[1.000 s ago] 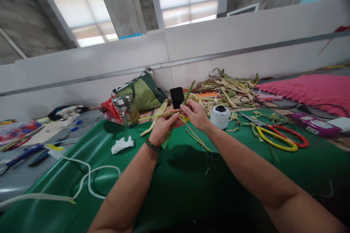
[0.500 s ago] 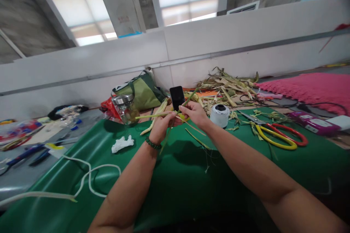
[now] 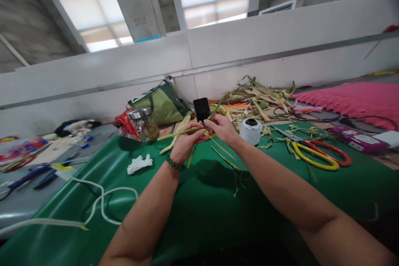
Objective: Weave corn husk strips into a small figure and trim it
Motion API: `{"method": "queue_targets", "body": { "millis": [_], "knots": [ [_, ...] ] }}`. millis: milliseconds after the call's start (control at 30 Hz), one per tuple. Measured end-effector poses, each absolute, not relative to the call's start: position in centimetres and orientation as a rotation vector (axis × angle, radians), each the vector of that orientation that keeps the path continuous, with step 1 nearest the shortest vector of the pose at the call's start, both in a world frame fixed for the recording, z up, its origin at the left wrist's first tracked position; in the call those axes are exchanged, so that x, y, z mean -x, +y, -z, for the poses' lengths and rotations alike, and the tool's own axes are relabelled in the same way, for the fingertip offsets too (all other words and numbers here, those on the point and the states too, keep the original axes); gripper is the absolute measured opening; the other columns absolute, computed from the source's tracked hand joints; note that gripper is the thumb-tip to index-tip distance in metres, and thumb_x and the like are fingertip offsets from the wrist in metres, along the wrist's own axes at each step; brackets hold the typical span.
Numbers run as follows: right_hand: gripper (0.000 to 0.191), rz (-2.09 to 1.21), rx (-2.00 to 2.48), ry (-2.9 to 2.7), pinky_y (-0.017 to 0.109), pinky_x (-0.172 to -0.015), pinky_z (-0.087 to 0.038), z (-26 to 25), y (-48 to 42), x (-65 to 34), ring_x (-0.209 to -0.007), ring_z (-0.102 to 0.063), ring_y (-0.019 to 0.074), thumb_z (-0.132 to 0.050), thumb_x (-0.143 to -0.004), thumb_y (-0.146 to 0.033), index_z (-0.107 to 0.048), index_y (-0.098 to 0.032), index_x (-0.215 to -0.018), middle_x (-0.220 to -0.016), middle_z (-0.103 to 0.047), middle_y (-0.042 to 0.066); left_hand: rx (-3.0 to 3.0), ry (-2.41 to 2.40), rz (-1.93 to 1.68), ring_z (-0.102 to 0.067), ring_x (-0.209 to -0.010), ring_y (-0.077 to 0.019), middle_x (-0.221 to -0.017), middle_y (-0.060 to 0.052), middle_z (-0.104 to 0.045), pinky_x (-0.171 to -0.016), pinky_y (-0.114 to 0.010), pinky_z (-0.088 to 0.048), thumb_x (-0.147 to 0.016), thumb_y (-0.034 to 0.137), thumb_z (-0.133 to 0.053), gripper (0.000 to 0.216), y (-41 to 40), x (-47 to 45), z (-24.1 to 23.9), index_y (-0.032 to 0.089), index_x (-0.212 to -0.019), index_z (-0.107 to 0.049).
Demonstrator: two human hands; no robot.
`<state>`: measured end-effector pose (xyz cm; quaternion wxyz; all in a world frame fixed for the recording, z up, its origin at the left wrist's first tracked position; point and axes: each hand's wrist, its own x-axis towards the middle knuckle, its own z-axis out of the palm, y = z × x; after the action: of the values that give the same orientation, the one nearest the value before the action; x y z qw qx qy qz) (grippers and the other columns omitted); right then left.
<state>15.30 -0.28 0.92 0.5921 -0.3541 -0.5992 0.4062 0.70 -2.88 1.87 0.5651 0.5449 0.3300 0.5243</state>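
Evidently all the care is going into one small spot, as both hands are meeting above the green sheet (image 3: 199, 220) that is covering part of the table (image 3: 101, 136). The left hand (image 3: 187, 139) is pressing its thumb down on its fingers, with almost no gap, and is gripping the leaf strips (image 3: 217, 107); the right hand (image 3: 220, 128) is pinching them between thumb and fingertips, just beside the left thumb. I'm guessing the grips are sitting so close to give fine control where the strips are crossing, while the long ends are sticking out freely so as not to crowd the fingers. The scissors (image 3: 314, 156) are lying with their handles towards the person, probably for easy reach, and the thread spool (image 3: 250, 133) is standing near the right wrist, perhaps for the same reason. Behind the hands, a phone (image 3: 202, 109) is leaning upright, maybe for easy viewing. As for the strips, they are looking narrow and slightly bendy: a pale yellow-green end is pointing left, a darker green one is rising, and a tan strand (image 3: 226, 150) is slanting down to the right; the fingers are hiding the crossing, so I can't tell whether anything is knotted
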Motion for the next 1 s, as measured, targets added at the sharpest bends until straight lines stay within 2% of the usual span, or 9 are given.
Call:
{"method": "queue_targets", "body": {
  "millis": [100, 233, 433, 633, 800, 1000],
  "knots": [
    [0.041, -1.096, 0.762, -1.306, 0.022, -0.048, -0.040, -0.98, -0.50, -15.03, -0.047, -0.048, 0.0064, -0.078, -0.058, -0.049, -0.054, -0.017, -0.061, -0.053, -0.054, -0.005, -1.318, 0.751, -1.238, -0.068, -0.061, -0.0123, -0.069, 0.001, -0.070, -0.065, -0.024, -0.055, -0.054, 0.030, -0.085, 0.038, -2.81, -0.69, -1.77, 0.016, -0.077, -0.059],
    [0.044, -1.325, 0.692, -1.197, 0.020, -0.048, -0.040, -1.11, -0.84, -14.73, -0.047, -0.048, 0.0052, -0.084, -0.048, -0.046, -0.056, -0.016, -0.062, -0.053, -0.056, -0.006, -1.385, 0.779, -1.220, -0.069, -0.061, -0.0140, -0.065, 0.001, -0.068, -0.063, -0.025, -0.056, -0.053, 0.033, -0.086, 0.038, -2.72, -0.49, -1.95, 0.015, -0.069, -0.057],
    [0.040, -1.450, 0.687, -1.182, 0.021, -0.047, -0.041, -1.06, -0.64, -15.07, -0.048, -0.052, 0.0073, -0.086, -0.051, -0.042, -0.057, -0.016, -0.062, -0.053, -0.059, -0.004, -1.465, 0.834, -1.207, -0.069, -0.060, -0.0150, -0.063, 0.001, -0.067, -0.061, -0.025, -0.056, -0.058, 0.036, -0.083, 0.032, -2.88, -0.20, -2.34, 0.015, -0.067, -0.060],
    [0.038, -1.276, 0.730, -1.239, 0.022, -0.051, -0.043, -1.06, -0.40, -15.23, -0.050, -0.052, 0.0069, -0.082, -0.054, -0.044, -0.058, -0.016, -0.065, -0.057, -0.060, -0.004, -1.369, 0.826, -1.208, -0.068, -0.057, -0.0146, -0.063, 0.000, -0.068, -0.061, -0.026, -0.056, -0.060, 0.037, -0.083, 0.034, -2.51, -0.40, -2.09, 0.017, -0.073, -0.059],
    [0.033, -1.051, 0.771, -1.419, 0.024, -0.053, -0.045, -1.23, -0.48, -15.29, -0.051, -0.051, 0.0087, -0.074, -0.064, -0.044, -0.058, -0.017, -0.069, -0.059, -0.057, -0.004, -1.243, 0.907, -1.160, -0.064, -0.051, -0.0138, -0.058, -0.001, -0.066, -0.054, -0.025, -0.053, -0.075, 0.050, -0.069, 0.035, -2.16, -0.22, -1.89, 0.016, -0.081, -0.064],
    [0.029, -0.815, 0.769, -1.515, 0.025, -0.054, -0.044, -1.21, -0.41, -15.50, -0.054, -0.051, 0.0104, -0.070, -0.070, -0.044, -0.056, -0.018, -0.070, -0.059, -0.054, -0.003, -1.260, 0.942, -1.134, -0.063, -0.052, -0.0126, -0.060, -0.001, -0.065, -0.053, -0.022, -0.051, -0.065, 0.032, -0.081, 0.023, -2.33, -0.05, -2.00, 0.014, -0.072, -0.068]
  ]
}}
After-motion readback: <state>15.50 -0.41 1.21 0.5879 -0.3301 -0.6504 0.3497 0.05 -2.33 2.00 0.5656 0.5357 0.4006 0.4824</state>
